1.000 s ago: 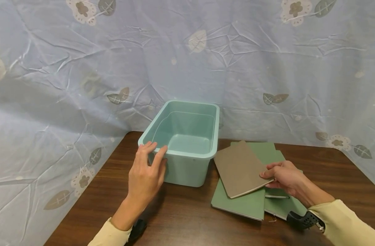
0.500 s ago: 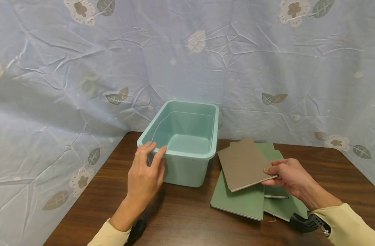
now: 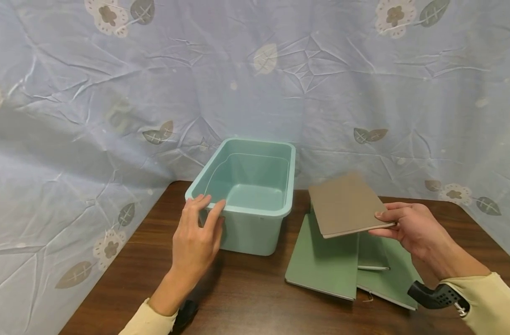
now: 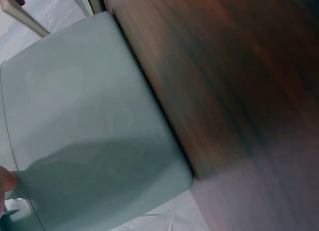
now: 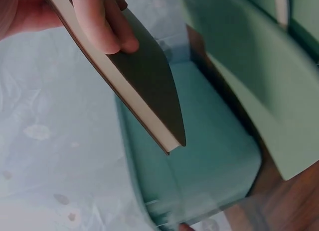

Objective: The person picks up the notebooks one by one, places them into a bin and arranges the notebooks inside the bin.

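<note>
pinches a brown notebook (image 3: pixel 348 204) in right hand (image 3: pixel 418 230) above green notebooks (image 3: pixel 323 265); touches teal bin (image 3: pixel 251 235) with loosely spread left hand (image 3: pixel 196 242).

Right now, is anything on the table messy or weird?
Yes, a little. The green notebooks look messy because they overlap at different angles beside the teal plastic bin. A thin strand near their front edges looks odd too, but it's too small to identify. Nothing looks spilled or broken.
</note>
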The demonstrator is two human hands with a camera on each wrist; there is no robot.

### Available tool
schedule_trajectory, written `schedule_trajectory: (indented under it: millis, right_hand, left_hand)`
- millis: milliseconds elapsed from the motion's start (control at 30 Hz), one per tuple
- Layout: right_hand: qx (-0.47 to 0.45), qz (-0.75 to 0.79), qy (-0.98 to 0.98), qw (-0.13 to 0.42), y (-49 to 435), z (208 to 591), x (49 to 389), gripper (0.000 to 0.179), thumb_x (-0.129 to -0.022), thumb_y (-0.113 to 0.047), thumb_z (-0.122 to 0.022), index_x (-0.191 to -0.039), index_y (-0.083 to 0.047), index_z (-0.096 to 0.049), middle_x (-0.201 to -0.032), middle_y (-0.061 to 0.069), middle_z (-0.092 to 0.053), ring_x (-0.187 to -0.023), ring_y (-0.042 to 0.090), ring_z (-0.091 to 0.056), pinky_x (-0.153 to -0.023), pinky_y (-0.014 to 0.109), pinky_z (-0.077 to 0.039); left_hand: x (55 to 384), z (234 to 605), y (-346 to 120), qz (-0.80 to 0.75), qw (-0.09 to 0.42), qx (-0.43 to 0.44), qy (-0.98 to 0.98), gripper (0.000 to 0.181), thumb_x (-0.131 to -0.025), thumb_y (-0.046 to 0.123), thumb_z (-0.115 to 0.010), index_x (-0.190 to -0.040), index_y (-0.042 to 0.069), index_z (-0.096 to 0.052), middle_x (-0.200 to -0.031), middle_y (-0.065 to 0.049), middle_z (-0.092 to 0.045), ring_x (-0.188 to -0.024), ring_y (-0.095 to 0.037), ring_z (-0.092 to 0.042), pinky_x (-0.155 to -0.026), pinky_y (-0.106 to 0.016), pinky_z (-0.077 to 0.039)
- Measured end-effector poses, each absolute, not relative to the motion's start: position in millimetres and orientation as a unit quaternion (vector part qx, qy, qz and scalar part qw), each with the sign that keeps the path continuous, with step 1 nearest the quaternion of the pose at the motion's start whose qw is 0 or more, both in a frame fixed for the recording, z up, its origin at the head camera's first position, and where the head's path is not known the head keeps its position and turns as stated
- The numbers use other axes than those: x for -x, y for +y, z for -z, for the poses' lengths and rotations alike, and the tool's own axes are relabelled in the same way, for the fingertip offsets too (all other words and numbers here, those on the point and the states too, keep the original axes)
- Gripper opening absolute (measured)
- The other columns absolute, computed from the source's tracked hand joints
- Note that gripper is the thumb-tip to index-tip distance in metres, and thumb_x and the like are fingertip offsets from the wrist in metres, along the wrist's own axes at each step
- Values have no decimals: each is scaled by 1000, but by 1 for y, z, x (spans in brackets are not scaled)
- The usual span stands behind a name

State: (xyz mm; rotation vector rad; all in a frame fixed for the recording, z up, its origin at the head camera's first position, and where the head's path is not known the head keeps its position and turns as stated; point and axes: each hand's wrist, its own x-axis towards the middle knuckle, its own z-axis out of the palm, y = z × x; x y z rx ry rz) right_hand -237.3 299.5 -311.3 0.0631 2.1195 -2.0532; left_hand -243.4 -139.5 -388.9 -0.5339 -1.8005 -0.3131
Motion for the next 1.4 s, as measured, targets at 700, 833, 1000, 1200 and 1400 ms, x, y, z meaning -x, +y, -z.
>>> schedule_trajectory:
  millis: [700, 833, 1000, 1200, 1400]
  right_hand:
    - [4, 794, 603, 77, 299, 246, 249, 66, -93, 5, -58, -149, 0, -22, -110, 1, -65, -97, 14, -71, -90, 35, -59]
    - [0, 804, 589, 74, 293, 239, 251, 74, -93, 8, -55, -153, -3, -15, -135, 11, -54, -99, 11, -68, -90, 35, -59]
    - [-9, 792, 607, 71, 286, 231, 254, 89, -96, 5, -53, -157, -11, 10, -166, -2, 6, -103, 4, -61, -95, 33, -57]
    - [-14, 810, 584, 58, 280, 227, 257, 89, -94, 8, -55, -158, -11, 4, -154, 9, -25, -99, 7, -67, -93, 36, -57]
    - [-23, 820, 570, 49, 273, 227, 260, 89, -92, 9, -57, -159, -12, -3, -146, 7, -35, -97, 9, -69, -90, 37, -58]
  left_hand:
    - [245, 390, -135, 134, 576, 220, -776, 41, -82, 6, -74, -122, 9, -66, -119, -24, -60, -116, -41, -59, -105, -55, -48]
    - [244, 391, -135, 136, 576, 223, -775, 42, -81, 5, -74, -122, 9, -66, -119, -24, -60, -116, -41, -59, -105, -55, -48]
    - [243, 390, -135, 137, 580, 223, -772, 43, -80, 5, -74, -122, 9, -67, -119, -24, -61, -117, -41, -59, -105, -55, -48]
    - [242, 389, -135, 137, 586, 223, -767, 42, -81, 6, -73, -122, 10, -68, -120, -23, -62, -117, -40, -61, -104, -55, -49]
    - [241, 386, -133, 135, 598, 229, -756, 37, -85, 7, -69, -122, 9, -69, -120, -24, -63, -116, -41, -62, -101, -56, -51]
